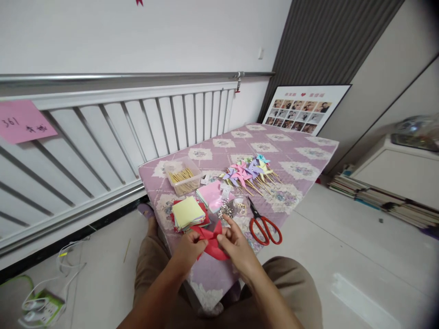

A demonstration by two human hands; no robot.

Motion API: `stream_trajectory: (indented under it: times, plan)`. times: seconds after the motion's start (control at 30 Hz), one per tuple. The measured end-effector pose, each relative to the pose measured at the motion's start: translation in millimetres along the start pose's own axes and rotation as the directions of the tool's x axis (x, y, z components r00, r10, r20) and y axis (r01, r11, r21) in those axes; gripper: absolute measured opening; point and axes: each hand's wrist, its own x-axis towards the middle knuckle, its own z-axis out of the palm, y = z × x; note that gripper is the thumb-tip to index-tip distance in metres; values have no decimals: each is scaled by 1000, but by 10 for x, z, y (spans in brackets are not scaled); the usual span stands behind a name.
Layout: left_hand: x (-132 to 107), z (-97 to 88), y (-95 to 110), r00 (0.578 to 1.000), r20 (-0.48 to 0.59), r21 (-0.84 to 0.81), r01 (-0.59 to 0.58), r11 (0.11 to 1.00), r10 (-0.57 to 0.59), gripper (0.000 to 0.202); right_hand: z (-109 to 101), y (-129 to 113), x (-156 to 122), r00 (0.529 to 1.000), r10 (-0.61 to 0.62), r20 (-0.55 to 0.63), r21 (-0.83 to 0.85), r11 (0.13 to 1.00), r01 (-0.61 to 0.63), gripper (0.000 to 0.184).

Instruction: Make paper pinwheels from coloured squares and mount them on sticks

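A cut sheet of red paper (218, 251) with folded points is held between my two hands over the near corner of the table. My left hand (190, 246) pinches its left side. On the other side, my right hand (236, 244) grips a point between thumb and fingers. Just beyond lies a stack of square papers (188, 213), yellow on top. Pink paper (214, 194) lies behind it. Small metal pins (226, 209) sit in a heap near my right fingertips. Red-handled scissors (264, 228) rest to the right, blades partly spread.
A clear plastic box (183, 176) of wooden sticks stands at the left. Finished paper pinwheels (245, 171) lie in a pile farther back. A small clear cup (241, 205) is beside the pins. The radiator (164, 119) borders the table; a power strip (46, 308) lies on the floor.
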Motion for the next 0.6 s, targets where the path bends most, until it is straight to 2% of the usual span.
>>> stream_trajectory:
  times: [0.07,0.2,0.4,0.6]
  plan:
    - [46,-46,-104,998,-52,-39,18,999,-20,15,-111,200,67,983,-18,-181,-96,995,1,49]
    - [97,-93,-268,993,-108,-80,38,996,-47,18,-316,547,150,954,-67,-291,-214,977,3,27]
    - [137,-35,-436,981,-167,-131,74,989,-96,23,-324,727,131,932,-166,-322,-356,934,44,21]
    - [285,92,-490,987,-149,-82,45,996,-57,15,-347,673,214,940,-207,-272,-432,899,73,26]
